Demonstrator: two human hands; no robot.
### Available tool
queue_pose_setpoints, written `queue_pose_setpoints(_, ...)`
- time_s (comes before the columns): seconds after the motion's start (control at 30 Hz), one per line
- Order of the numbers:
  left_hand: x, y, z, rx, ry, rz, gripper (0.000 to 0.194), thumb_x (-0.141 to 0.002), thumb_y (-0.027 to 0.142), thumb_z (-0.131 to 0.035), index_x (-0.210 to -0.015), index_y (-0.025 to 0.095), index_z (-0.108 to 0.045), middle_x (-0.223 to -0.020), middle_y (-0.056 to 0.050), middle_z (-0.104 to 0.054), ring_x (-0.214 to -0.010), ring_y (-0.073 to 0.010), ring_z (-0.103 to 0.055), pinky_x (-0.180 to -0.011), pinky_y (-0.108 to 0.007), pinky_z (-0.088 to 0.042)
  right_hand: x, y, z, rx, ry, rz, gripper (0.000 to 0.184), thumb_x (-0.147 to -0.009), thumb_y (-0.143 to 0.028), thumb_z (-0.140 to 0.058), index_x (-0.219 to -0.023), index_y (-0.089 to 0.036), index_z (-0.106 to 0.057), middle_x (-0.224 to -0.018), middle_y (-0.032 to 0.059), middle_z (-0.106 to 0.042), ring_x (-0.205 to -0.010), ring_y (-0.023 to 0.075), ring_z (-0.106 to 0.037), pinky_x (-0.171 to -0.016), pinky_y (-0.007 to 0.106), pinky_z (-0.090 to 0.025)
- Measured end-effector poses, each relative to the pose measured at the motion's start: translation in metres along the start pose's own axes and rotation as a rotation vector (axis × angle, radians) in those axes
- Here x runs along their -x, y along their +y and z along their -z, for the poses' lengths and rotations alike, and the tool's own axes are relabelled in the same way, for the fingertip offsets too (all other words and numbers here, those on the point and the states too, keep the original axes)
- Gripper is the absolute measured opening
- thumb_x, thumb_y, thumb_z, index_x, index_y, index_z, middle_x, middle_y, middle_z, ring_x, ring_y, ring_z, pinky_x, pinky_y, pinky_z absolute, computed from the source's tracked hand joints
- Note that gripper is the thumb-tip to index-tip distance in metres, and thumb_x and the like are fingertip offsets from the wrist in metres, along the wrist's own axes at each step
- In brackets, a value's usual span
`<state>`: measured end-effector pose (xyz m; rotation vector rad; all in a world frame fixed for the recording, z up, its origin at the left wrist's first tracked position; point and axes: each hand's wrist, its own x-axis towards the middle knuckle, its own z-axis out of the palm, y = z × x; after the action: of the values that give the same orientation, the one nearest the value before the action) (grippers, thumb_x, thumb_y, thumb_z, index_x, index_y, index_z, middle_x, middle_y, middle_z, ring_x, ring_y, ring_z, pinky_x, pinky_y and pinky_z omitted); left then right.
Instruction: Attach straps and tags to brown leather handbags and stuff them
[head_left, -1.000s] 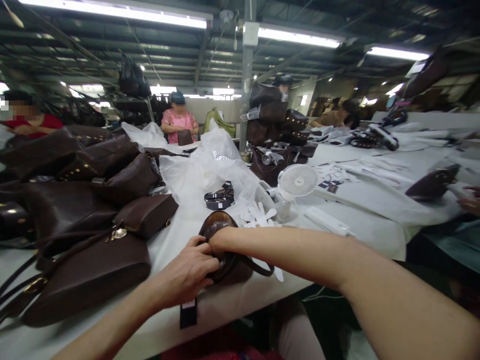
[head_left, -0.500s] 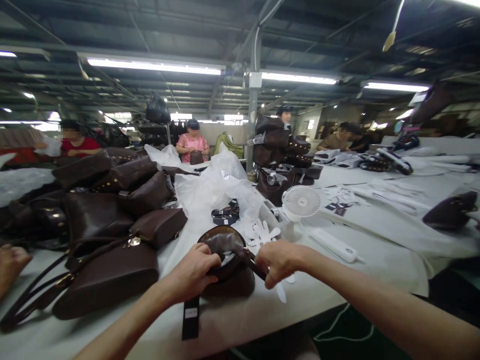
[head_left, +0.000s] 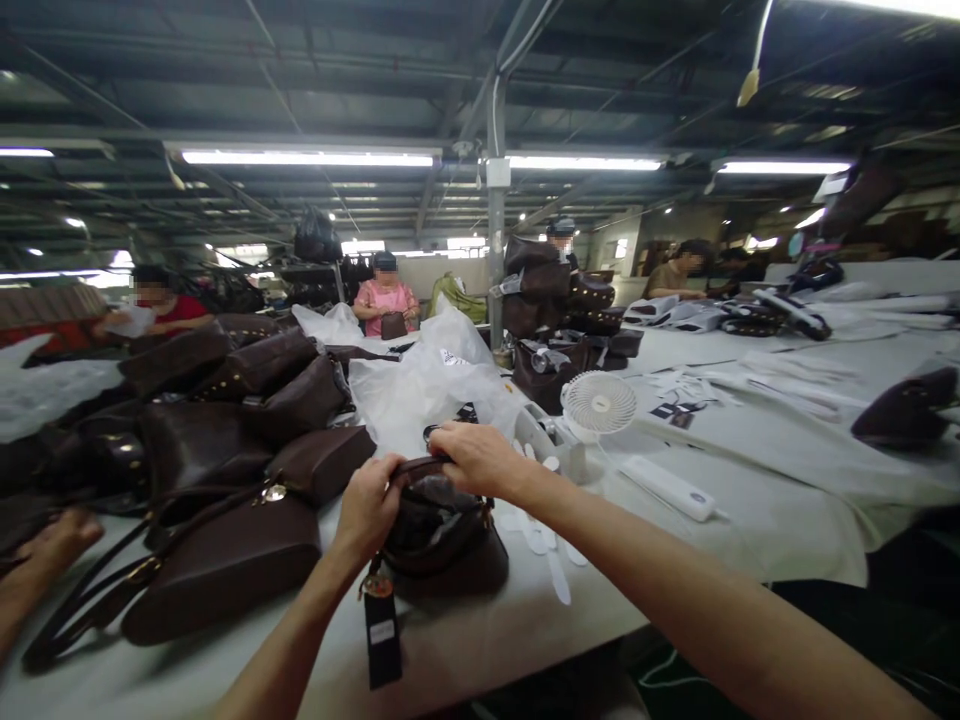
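A small dark brown handbag (head_left: 457,565) stands on the white-covered table in front of me, its mouth facing up and its dark lining showing. My left hand (head_left: 369,505) is closed on the left side of the bag's rim or strap. My right hand (head_left: 476,455) reaches over the far side, fingers curled on the brown strap along the rim. A black tag (head_left: 383,640) with a white label hangs at the bag's left, below a round gold charm (head_left: 377,585). What lies under my right fingers is partly hidden.
Brown handbags (head_left: 225,570) are heaped at the left, where another person's hand (head_left: 64,540) shows. Clear plastic (head_left: 442,375) lies beyond my bag. A white fan (head_left: 600,403) and white strips (head_left: 556,570) are to the right. Several people work farther back.
My right hand has moved left and away from me, from the bag's right side to its far rim. My left hand has shifted left and up. The gold charm now shows above the tag.
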<state>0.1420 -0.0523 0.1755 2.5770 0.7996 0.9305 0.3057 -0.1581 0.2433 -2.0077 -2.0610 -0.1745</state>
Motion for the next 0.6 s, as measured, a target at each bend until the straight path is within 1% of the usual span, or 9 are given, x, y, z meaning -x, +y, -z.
queue_pose_setpoints(0.1,0.001,-0.022,0.005,-0.04,0.0,-0.008,0.016,-0.086,0.021,-0.048,-0.091,0.021,-0.063,-0.085,-0.004,-0.064,-0.083,-0.0199,-0.061,-0.079,-0.034,-0.05,0.021,0.021,-0.026,-0.136,-0.037,-0.216,0.023,-0.083,-0.034,-0.058,-0.099,-0.018,-0.062,-0.102,0.0093,-0.067,-0.093,0.0222,-0.062,-0.074,0.029,-0.046)
queue_pose_setpoints(0.2,0.002,-0.024,0.007,-0.012,-0.052,-0.029,0.016,-0.083,0.016,-0.049,-0.094,0.02,-0.061,-0.093,-0.004,-0.067,-0.09,-0.0197,-0.063,-0.085,-0.034,-0.05,0.041,0.04,-0.052,-0.546,-0.106,-0.329,0.022,-0.084,-0.032,-0.056,-0.101,-0.019,-0.061,-0.09,0.0047,-0.068,-0.077,0.017,-0.065,-0.061,0.024,-0.049)
queue_pose_setpoints(0.27,0.005,-0.013,0.008,-0.046,-0.057,-0.007,0.024,-0.082,0.013,-0.05,-0.104,0.02,-0.059,-0.101,-0.005,-0.067,-0.092,-0.0206,-0.064,-0.084,-0.035,-0.052,0.049,0.045,-0.066,-0.784,-0.109,-0.377,0.024,-0.084,-0.029,-0.053,-0.105,-0.019,-0.059,-0.086,0.0028,-0.067,-0.067,0.0143,-0.065,-0.049,0.021,-0.049)
queue_pose_setpoints(0.3,0.008,-0.005,0.008,-0.088,-0.019,0.014,0.03,-0.083,0.013,-0.05,-0.111,0.019,-0.057,-0.108,-0.007,-0.065,-0.093,-0.0217,-0.065,-0.082,-0.035,-0.052,0.052,0.045,-0.072,-0.855,-0.091,-0.394,0.024,-0.084,-0.027,-0.052,-0.106,-0.019,-0.058,-0.084,0.0024,-0.066,-0.064,0.0139,-0.065,-0.046,0.02,-0.048)
queue_pose_setpoints(0.37,0.018,0.013,0.008,-0.18,0.136,0.036,0.035,-0.086,0.014,-0.048,-0.12,0.019,-0.052,-0.118,-0.012,-0.059,-0.094,-0.024,-0.065,-0.077,-0.036,-0.054,0.053,0.043,-0.08,-0.904,-0.037,-0.42,0.02,-0.084,-0.026,-0.052,-0.102,-0.019,-0.059,-0.081,0.0021,-0.066,-0.065,0.0142,-0.066,-0.045,0.02,-0.05)
queue_pose_setpoints(0.43,0.032,0.033,0.003,-0.208,0.27,-0.035,0.028,-0.091,0.016,-0.043,-0.117,0.019,-0.052,-0.115,-0.013,-0.059,-0.092,-0.0236,-0.065,-0.074,-0.035,-0.054,0.053,0.039,-0.083,-0.897,0.002,-0.459,0.016,-0.084,-0.025,-0.052,-0.097,-0.019,-0.059,-0.078,0.0019,-0.066,-0.062,0.0143,-0.065,-0.044,0.019,-0.049)
queue_pose_setpoints(0.47,0.038,0.042,-0.001,-0.194,0.274,-0.117,0.024,-0.092,0.017,-0.041,-0.112,0.019,-0.054,-0.109,-0.012,-0.061,-0.091,-0.0222,-0.065,-0.075,-0.034,-0.054,0.053,0.038,-0.084,-0.888,0.013,-0.476,0.014,-0.084,-0.025,-0.052,-0.096,-0.019,-0.059,-0.077,0.0017,-0.066,-0.061,0.0143,-0.065,-0.043,0.019,-0.049)
queue_pose_setpoints(0.53,0.045,0.056,-0.013,-0.143,0.157,-0.315,0.023,-0.094,0.014,-0.038,-0.106,0.02,-0.057,-0.1,-0.009,-0.065,-0.09,-0.0195,-0.065,-0.08,-0.032,-0.054,0.054,0.036,-0.084,-0.884,0.02,-0.493,0.012,-0.085,-0.024,-0.051,-0.094,-0.019,-0.058,-0.074,0.0013,-0.065,-0.058,0.0142,-0.064,-0.042,0.019,-0.048)
queue_pose_setpoints(0.6,0.042,0.064,-0.024,-0.125,-0.017,-0.433,0.028,-0.091,0.011,-0.039,-0.11,0.019,-0.058,-0.109,-0.01,-0.066,-0.102,-0.0205,-0.063,-0.091,-0.035,-0.052,0.056,0.035,-0.083,-0.9,0.022,-0.495,0.011,-0.086,-0.024,-0.05,-0.094,-0.02,-0.057,-0.073,0.0009,-0.065,-0.061,0.0141,-0.064,-0.044,0.019,-0.048)
